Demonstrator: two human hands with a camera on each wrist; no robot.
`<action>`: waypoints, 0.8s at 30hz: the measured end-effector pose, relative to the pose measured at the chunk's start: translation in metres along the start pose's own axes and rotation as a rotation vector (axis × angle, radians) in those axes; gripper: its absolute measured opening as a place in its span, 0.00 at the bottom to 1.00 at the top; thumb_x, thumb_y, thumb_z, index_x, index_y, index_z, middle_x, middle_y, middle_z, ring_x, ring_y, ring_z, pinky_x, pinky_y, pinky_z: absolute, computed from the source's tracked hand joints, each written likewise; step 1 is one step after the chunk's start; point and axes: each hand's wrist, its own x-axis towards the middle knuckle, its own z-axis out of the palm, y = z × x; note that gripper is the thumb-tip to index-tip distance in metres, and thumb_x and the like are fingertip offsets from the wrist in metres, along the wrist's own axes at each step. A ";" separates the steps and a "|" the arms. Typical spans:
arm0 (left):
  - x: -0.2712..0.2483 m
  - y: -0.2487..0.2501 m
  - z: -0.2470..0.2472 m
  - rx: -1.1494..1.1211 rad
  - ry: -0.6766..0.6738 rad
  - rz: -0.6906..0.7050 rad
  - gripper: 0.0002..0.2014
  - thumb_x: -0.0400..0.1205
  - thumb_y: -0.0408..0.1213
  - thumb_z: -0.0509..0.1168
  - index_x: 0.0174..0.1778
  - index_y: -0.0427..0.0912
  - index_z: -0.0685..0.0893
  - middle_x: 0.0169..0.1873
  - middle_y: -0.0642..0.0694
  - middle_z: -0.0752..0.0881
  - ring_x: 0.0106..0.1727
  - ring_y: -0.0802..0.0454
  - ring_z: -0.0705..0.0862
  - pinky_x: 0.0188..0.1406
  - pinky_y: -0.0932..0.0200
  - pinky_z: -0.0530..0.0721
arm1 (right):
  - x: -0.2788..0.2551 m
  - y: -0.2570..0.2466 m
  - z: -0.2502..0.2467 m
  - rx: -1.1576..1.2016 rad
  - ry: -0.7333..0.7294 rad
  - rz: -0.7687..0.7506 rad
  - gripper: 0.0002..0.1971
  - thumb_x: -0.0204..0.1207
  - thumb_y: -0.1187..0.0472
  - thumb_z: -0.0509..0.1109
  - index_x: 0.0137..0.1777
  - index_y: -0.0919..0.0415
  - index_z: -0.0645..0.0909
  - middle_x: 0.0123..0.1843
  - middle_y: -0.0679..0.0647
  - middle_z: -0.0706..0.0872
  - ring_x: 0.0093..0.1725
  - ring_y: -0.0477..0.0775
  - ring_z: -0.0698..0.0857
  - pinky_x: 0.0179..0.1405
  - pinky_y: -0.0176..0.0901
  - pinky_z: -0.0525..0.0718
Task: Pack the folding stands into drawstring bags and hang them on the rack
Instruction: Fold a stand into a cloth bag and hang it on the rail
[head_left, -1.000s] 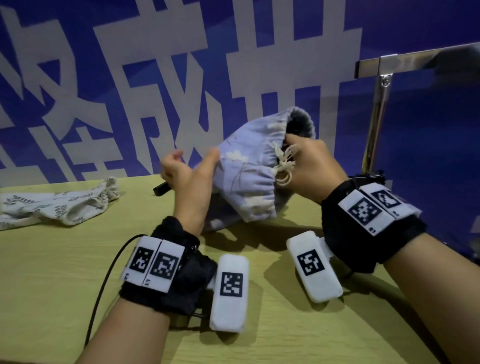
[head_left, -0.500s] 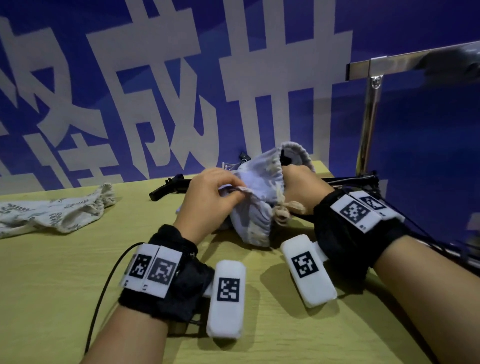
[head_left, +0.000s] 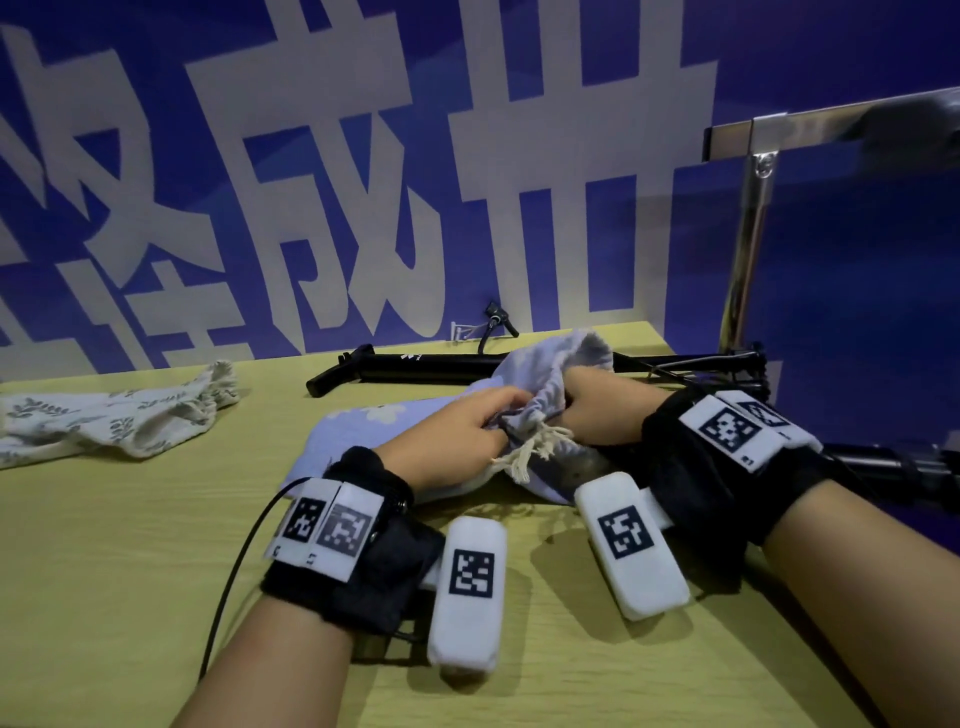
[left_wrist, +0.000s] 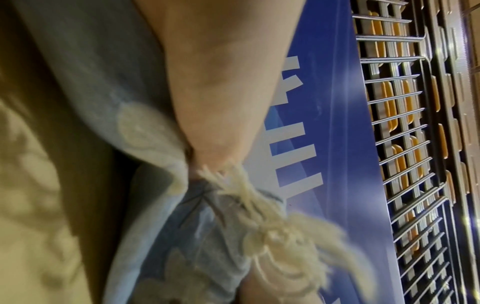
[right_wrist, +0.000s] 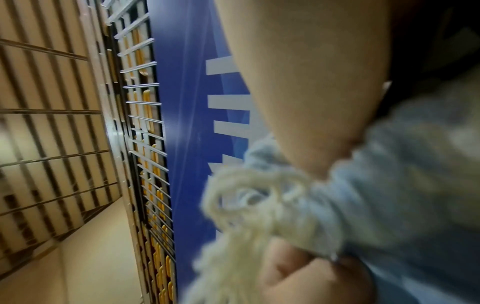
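The left hand (head_left: 457, 436) pinches the gathered rim of the blue bag (head_left: 363, 431), fingers curled round the cloth just above the frayed cord (head_left: 535, 449). The left wrist view shows the same: cloth bunched under the fingertips, the cord's tassel hanging loose below them. The right hand (head_left: 602, 410) is pushed into the bag's mouth on the other side of the cord; its fingers are hidden inside the cloth, so I cannot tell whether they are spread or closed on something. The bag's body lies flat on the table (head_left: 130, 571) to the left of the left fingers.

Just beyond both sets of fingers lies the black stand (head_left: 415, 364), folded, not yet in the bag. To the far left, well apart, a second bag (head_left: 114, 421) lies crumpled. To the right, past the right hand, rises the metal rack (head_left: 748, 234).

The risks, as I judge them:
- The mouth looks only partly open, and the stand is long. If it goes in at an angle, an end could snag on the gathered hem.
- The loose cord hangs between the hands and might be dragged in with the stand, or pull the mouth shut early.
- The left pinch holds only a fold of rim. A push from the stand could tug it free and let the mouth collapse.
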 end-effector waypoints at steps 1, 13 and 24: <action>0.000 -0.001 0.000 -0.012 -0.015 -0.014 0.16 0.85 0.26 0.55 0.52 0.56 0.76 0.48 0.56 0.80 0.46 0.69 0.77 0.42 0.83 0.72 | -0.001 0.002 -0.003 0.017 -0.008 0.019 0.07 0.80 0.60 0.64 0.42 0.61 0.80 0.37 0.52 0.81 0.36 0.46 0.77 0.39 0.40 0.75; -0.002 -0.002 -0.001 -0.046 -0.054 -0.063 0.13 0.86 0.34 0.57 0.57 0.59 0.77 0.53 0.57 0.82 0.55 0.59 0.80 0.49 0.73 0.75 | -0.055 0.034 -0.048 -0.029 -0.146 0.328 0.14 0.75 0.52 0.71 0.61 0.44 0.81 0.55 0.45 0.86 0.54 0.45 0.83 0.57 0.41 0.80; -0.005 0.001 -0.004 -0.068 -0.077 -0.134 0.14 0.73 0.46 0.70 0.53 0.62 0.79 0.55 0.52 0.85 0.58 0.53 0.82 0.61 0.56 0.77 | -0.114 0.057 -0.057 -0.295 -0.276 0.447 0.33 0.72 0.52 0.73 0.76 0.46 0.66 0.69 0.48 0.78 0.64 0.50 0.78 0.63 0.40 0.74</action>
